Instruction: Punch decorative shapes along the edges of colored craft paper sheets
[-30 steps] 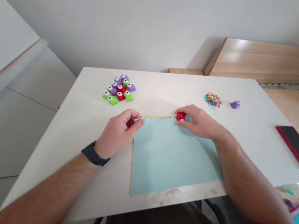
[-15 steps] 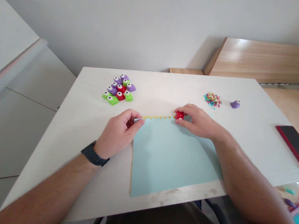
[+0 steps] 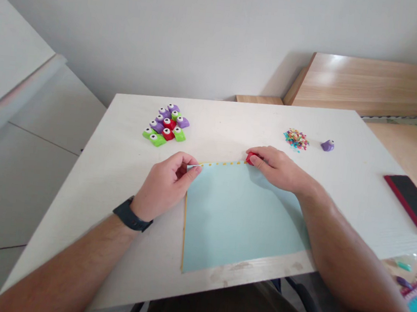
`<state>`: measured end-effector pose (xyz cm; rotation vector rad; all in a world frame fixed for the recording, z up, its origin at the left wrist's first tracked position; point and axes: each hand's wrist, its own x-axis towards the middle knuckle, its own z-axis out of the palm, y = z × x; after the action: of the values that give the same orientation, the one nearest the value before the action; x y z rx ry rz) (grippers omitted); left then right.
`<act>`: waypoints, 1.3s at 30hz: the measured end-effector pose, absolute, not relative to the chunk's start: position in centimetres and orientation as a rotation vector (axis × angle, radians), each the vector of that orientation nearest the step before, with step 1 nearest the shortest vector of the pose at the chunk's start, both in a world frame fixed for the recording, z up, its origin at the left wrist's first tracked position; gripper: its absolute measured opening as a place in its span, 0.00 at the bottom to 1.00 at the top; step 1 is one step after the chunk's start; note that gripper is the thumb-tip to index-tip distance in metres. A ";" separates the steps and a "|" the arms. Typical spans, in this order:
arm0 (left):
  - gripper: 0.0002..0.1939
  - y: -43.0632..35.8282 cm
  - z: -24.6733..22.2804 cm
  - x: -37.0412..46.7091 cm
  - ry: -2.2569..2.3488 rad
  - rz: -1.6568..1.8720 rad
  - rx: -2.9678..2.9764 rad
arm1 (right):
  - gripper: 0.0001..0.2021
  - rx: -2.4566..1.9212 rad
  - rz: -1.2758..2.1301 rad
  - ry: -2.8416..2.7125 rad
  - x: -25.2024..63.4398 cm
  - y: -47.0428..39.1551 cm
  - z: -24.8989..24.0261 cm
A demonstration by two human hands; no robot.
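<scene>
Pinching the near-left corner of the far edge, the left hand [image 3: 166,184] holds a light blue sheet of paper [image 3: 239,219] flat on the white desk [image 3: 118,166], its grip pressed together on the paper. The right hand [image 3: 279,169] closes around a small red punch [image 3: 250,157] at that same far edge — fingers covering most of it, beside a row of yellow notches. Farther back lie a cluster of punches [image 3: 166,124], a confetti pile [image 3: 296,138] and one purple punch [image 3: 328,145] — a phone [image 3: 414,204] sits at right.
</scene>
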<state>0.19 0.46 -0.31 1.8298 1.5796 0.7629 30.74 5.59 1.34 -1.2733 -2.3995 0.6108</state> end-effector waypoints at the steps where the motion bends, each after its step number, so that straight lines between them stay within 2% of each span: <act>1: 0.15 0.5 -0.3 0.2 1.581 0.761 1.830 | 0.16 -1.269 0.613 -2.398 30.8 5.6 1.4; 6: 0.16 0.4 -0.2 0.3 1.594 0.748 1.828 | 0.14 -1.232 0.612 -2.414 30.8 5.3 1.4; 15: 0.17 0.4 -0.1 0.3 1.599 0.749 1.822 | 0.16 -1.140 0.584 -2.428 30.8 5.3 1.1; 39: 0.16 0.3 0.0 0.4 1.595 0.752 1.813 | 0.15 -1.355 0.625 -2.263 29.8 5.6 0.2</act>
<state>0.36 0.34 0.02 1.8131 1.5953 0.7516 29.78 5.59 0.19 -1.3549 -2.2633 0.6251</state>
